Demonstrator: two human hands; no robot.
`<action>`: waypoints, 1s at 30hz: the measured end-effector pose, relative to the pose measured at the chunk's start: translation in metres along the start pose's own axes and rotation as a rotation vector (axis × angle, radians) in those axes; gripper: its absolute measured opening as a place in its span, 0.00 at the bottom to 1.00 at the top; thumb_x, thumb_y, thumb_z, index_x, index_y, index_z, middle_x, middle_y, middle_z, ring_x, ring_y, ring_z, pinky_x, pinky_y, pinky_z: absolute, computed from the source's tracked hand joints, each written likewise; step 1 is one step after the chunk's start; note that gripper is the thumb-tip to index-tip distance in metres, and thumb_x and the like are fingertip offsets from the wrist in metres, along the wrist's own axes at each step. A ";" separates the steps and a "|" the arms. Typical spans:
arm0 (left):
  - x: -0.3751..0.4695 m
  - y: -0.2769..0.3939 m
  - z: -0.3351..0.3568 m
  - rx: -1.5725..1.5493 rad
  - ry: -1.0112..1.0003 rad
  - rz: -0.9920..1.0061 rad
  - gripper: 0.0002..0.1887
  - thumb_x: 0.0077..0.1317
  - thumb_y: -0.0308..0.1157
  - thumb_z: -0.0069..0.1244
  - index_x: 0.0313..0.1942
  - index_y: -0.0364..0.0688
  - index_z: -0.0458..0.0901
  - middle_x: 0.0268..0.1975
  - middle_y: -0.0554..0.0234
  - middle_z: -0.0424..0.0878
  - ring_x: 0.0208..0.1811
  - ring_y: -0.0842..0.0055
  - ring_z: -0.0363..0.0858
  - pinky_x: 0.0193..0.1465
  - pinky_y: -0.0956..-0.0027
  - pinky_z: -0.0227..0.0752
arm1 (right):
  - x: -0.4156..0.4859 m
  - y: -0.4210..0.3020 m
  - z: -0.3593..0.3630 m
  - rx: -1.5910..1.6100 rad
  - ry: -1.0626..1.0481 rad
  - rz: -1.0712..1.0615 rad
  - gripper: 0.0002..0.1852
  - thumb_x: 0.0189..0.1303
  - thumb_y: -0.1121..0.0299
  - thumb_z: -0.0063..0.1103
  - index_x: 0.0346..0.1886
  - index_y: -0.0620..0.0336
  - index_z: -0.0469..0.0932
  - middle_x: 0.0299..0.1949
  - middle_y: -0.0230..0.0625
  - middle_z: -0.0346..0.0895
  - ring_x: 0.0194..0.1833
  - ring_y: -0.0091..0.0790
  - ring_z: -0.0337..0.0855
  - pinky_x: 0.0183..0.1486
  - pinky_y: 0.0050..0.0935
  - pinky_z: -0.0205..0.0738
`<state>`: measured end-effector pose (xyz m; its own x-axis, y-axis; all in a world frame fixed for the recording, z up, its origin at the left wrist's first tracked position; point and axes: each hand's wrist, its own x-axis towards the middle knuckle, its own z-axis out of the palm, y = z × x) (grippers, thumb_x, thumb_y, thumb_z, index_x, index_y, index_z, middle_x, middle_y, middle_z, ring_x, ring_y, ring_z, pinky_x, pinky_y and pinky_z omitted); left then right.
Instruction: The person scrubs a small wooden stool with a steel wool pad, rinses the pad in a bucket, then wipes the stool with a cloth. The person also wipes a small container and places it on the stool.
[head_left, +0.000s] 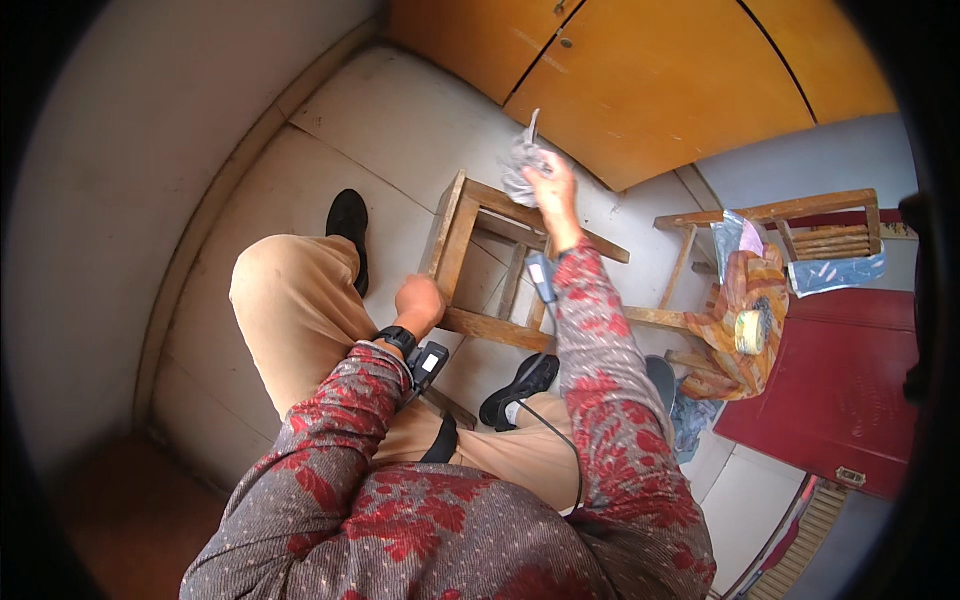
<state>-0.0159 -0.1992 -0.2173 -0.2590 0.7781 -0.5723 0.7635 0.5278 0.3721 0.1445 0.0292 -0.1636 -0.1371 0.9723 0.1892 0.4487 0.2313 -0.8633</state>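
A worn wooden stool (491, 324) is on the tiled floor between my feet, its legs and crossbars pointing to the right. My left hand (420, 301) is closed around the stool's near left corner; its fingertips are hidden. Above the stool's far side, my right hand (553, 187) grips a crumpled grey cloth (519, 169), slightly blurred, with one end sticking up. I cannot tell whether the cloth touches the wood. A black band and a small device are on my left wrist, and another device with a cable is on my right forearm.
Orange cabinet doors (660, 82) stand beyond the stool, and a pale wall (150, 150) rises at left. To the right are a wooden chair frame (817, 204), a patterned cloth (739, 292) bearing a round container (750, 332), and a dark red case (832, 390).
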 end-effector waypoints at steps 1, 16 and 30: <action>0.000 0.000 0.000 0.024 0.014 -0.001 0.14 0.64 0.33 0.49 0.46 0.35 0.84 0.51 0.42 0.82 0.52 0.51 0.83 0.54 0.58 0.78 | 0.001 0.009 0.024 -0.085 0.006 -0.035 0.22 0.54 0.69 0.67 0.54 0.62 0.78 0.50 0.50 0.80 0.51 0.48 0.82 0.55 0.39 0.75; 0.008 -0.008 0.002 -0.040 -0.091 0.047 0.15 0.66 0.32 0.44 0.46 0.33 0.83 0.47 0.38 0.84 0.50 0.46 0.83 0.53 0.51 0.77 | -0.171 0.001 0.063 -0.269 -0.351 0.019 0.14 0.48 0.71 0.63 0.41 0.60 0.82 0.42 0.48 0.79 0.44 0.56 0.81 0.46 0.48 0.76; 0.000 -0.018 -0.001 -0.053 0.045 0.073 0.23 0.66 0.46 0.53 0.51 0.35 0.79 0.48 0.37 0.83 0.53 0.47 0.81 0.57 0.51 0.74 | -0.184 0.047 -0.034 -0.175 -1.011 -0.256 0.03 0.42 0.69 0.64 0.21 0.56 0.82 0.25 0.39 0.80 0.30 0.47 0.82 0.33 0.39 0.75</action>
<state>-0.0300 -0.2080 -0.2232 -0.2309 0.8291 -0.5092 0.7492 0.4855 0.4506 0.2213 -0.1376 -0.2231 -0.8813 0.4324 -0.1907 0.4121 0.5055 -0.7581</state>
